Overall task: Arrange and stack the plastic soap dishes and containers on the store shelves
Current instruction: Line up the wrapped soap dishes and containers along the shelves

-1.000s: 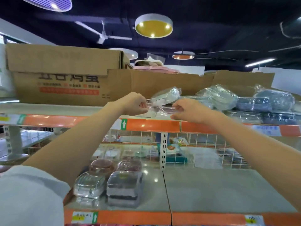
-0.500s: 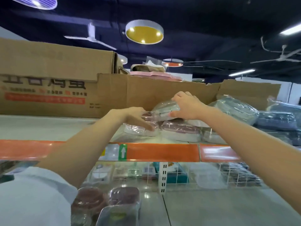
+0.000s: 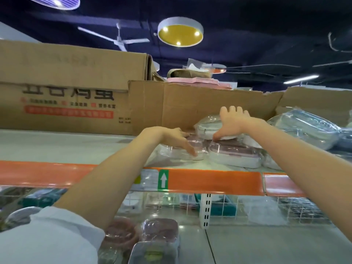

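On the top shelf [image 3: 209, 181] lie several plastic-wrapped soap dishes. My right hand [image 3: 235, 121] lies with fingers spread on a white wrapped dish [image 3: 206, 128]. That dish sits on top of a pink-lidded dish [image 3: 235, 154], and my thumb presses its front edge. My left hand [image 3: 176, 138] rests with straight fingers on a clear wrapped dish [image 3: 181, 154] just left of the pink-lidded one. Neither hand grips anything.
Cardboard boxes [image 3: 66, 96] stand along the back of the top shelf, close behind the dishes. Bluish wrapped containers [image 3: 304, 128] are piled at the right. On the lower shelf more wrapped dishes [image 3: 158, 233] sit at the left, in front of a wire grid [image 3: 238, 208].
My right hand has set the wrapped dish on the stack at the back and spread its fingers over it. My left hand has let go and lies flat on the clear dish.
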`<state>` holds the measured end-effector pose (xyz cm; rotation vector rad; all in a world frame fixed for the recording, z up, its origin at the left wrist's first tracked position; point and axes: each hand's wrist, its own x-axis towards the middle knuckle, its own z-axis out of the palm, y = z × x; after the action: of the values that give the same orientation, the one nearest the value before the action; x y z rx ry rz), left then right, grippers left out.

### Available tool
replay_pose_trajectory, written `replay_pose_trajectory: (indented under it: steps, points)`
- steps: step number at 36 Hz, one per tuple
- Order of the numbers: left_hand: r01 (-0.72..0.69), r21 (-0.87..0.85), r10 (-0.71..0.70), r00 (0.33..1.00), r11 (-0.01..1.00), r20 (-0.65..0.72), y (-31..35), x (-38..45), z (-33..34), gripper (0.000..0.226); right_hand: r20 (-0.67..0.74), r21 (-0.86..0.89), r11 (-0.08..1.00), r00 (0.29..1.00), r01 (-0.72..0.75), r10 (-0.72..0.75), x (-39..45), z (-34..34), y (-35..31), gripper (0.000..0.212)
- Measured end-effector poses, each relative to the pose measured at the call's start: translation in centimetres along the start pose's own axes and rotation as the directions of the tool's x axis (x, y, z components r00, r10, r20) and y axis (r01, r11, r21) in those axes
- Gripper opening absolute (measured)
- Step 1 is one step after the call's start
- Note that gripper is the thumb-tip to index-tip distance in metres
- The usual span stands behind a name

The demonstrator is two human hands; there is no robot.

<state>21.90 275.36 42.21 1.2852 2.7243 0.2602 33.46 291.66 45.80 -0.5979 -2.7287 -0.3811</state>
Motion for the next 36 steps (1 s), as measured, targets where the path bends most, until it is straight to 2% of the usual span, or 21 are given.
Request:
replay_pose_trajectory:
  steps: [3, 8, 11, 13, 18, 21, 25, 32, 36]
  points:
    - [0.025, 0.047, -0.026, 0.999, 0.999, 0.021, 0.1, -0.4, -0.2, 0.117, -0.083, -0.026, 0.999, 0.996, -0.018, 0.016, -0.6, 0.3, -0.1, 0.096]
    - [0.088, 0.119, -0.081, 0.995, 0.989, -0.06, 1.1, -1.6, 0.0, 0.101, -0.332, -0.013, 1.0, 0.943, -0.017, 0.012, -2.2, 0.4, 0.0, 0.1]
    - [0.141, 0.155, -0.115, 0.98, 0.978, -0.164, 1.0, -2.7, 0.5, 0.096, -0.367, 0.041, 0.999, 0.93, 0.012, 0.004, -3.4, -0.4, 0.2, 0.104]
    - [0.153, 0.147, -0.106, 0.952, 0.977, -0.287, 1.0, -3.6, 1.1, 0.095, -0.392, 0.046, 0.998, 0.92, 0.036, -0.015, -4.2, -0.9, 0.6, 0.104]
    - [0.144, 0.121, -0.041, 0.79, 0.982, -0.612, 1.8, -7.2, 2.6, 0.096, -0.43, 0.153, 0.981, 0.902, 0.119, -0.042, -6.6, -2.0, 1.2, 0.096]
    - [0.098, 0.037, -0.031, 0.615, 0.995, -0.788, 2.4, -9.2, 2.9, 0.095, -0.433, 0.208, 0.968, 0.9, 0.14, -0.037, -8.3, -2.1, 1.5, 0.099]
    - [0.0, 0.012, 0.011, 0.45, 1.0, -0.893, 4.4, -11.8, 2.8, 0.095, -0.467, 0.3, 0.937, 0.884, 0.178, -0.019, -11.0, -1.9, 2.0, 0.096]
    - [-0.049, 0.064, 0.077, 0.345, 0.997, -0.936, 9.3, -14.4, 7.1, 0.103, -0.47, 0.531, 0.819, 0.88, 0.216, 0.072, -17.0, -0.1, 3.9, 0.102]
    - [-0.119, 0.034, 0.075, 0.365, 0.992, -0.928, 11.5, -15.2, 11.0, 0.105, -0.439, 0.553, 0.807, 0.895, 0.207, 0.071, -21.1, 1.5, 5.6, 0.105]
